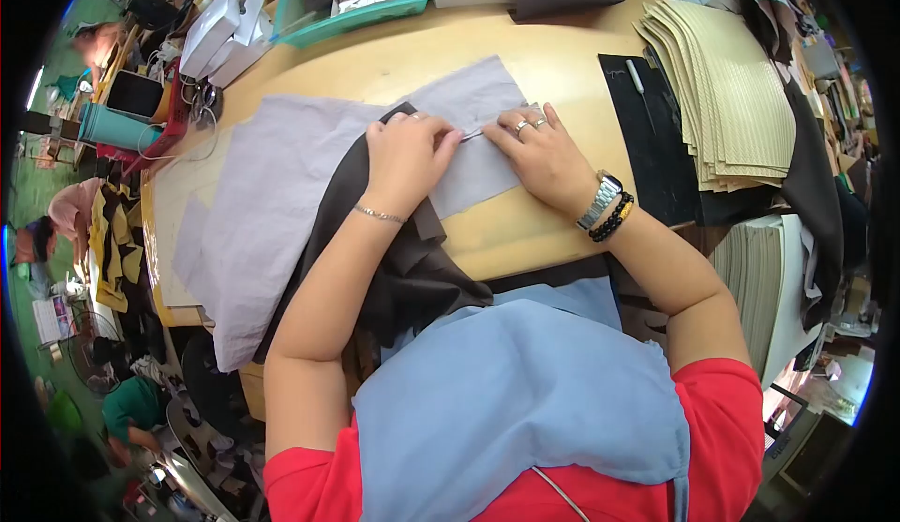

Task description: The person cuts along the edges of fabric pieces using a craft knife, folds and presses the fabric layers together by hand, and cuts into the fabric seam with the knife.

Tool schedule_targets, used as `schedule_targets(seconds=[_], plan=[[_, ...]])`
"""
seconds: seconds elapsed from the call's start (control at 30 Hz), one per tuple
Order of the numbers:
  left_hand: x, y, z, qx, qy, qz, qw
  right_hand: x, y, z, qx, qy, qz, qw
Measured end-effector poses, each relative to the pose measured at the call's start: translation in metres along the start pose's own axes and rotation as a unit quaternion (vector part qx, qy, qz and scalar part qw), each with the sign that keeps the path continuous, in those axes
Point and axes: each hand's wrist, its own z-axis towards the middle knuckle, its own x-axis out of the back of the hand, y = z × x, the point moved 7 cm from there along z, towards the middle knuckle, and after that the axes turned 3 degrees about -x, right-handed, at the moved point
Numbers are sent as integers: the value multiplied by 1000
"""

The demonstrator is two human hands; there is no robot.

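Note:
Light grey fabric [272, 185] lies spread over the wooden table, with a dark cloth [412, 264] across part of it and hanging over the front edge. My left hand [410, 155] rests at the top of the dark cloth, thumb and fingers pressed together on a small thin item [472, 135] too small to name. Just to the right, my right hand [544, 159] has its thumb and index finger closed at the other end of that item, above the grey fabric. What lies under the fingers is hidden.
A teal tray [356, 18] and white boxes stand at the back. On the right are a black sheet [647, 138] with a white-handled tool [640, 88], and stacked cream sheets [727, 91]. A red basket [173, 119] sits at left. Other people are at far left.

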Motion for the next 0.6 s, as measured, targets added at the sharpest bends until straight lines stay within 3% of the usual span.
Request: schedule_targets(seconds=[0.17, 0.27, 0.6], plan=[[-12, 5, 16, 0, -49, 16, 999, 1, -9, -3, 6, -18, -33, 999], [-19, 3, 19, 3, -65, 13, 998, -1, -13, -2, 26, 1, 13, 1000], [-27, -5, 15, 43, -35, -93, 994, -1, -14, 2, 0, -27, 34, 999]])
